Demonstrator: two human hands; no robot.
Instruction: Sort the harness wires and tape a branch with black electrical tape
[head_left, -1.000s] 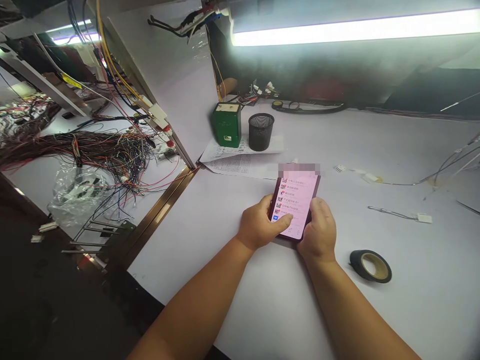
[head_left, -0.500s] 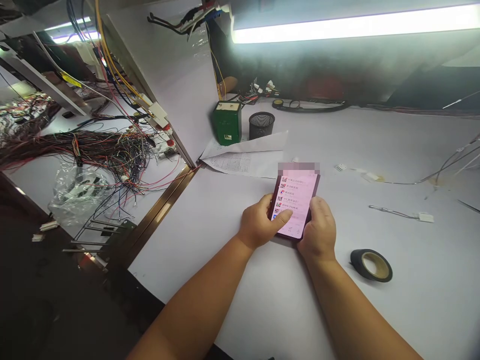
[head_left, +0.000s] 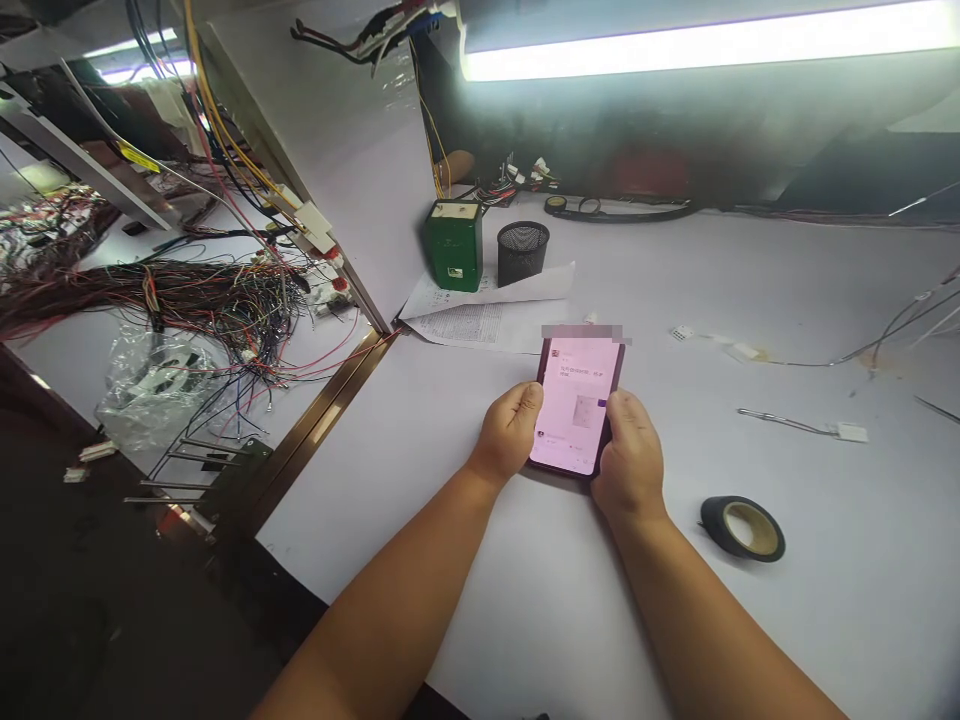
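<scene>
A smartphone (head_left: 571,415) with a lit, pinkish screen is held upright-oriented between both hands over the white table. My left hand (head_left: 508,432) grips its left edge, the thumb lying along the side of the screen. On the opposite edge, my right hand (head_left: 632,455) is closed round the phone with its thumb at the rim. The fingers behind the phone are hidden. The screen shows a page with text lines and a small picture; its top strip is blurred out.
A roll of black tape (head_left: 742,528) lies right of my right forearm. Behind the phone are printed sheets (head_left: 480,322), a green box (head_left: 454,245) and a black mesh cup (head_left: 522,252). A wire with a white connector (head_left: 851,432) rests at right. Bundled wires (head_left: 225,300) cover the left table.
The screen has switched from a list to a page with text and a picture. My left thumb has pulled back from the screen to the edge, and the phone has shifted slightly left.
</scene>
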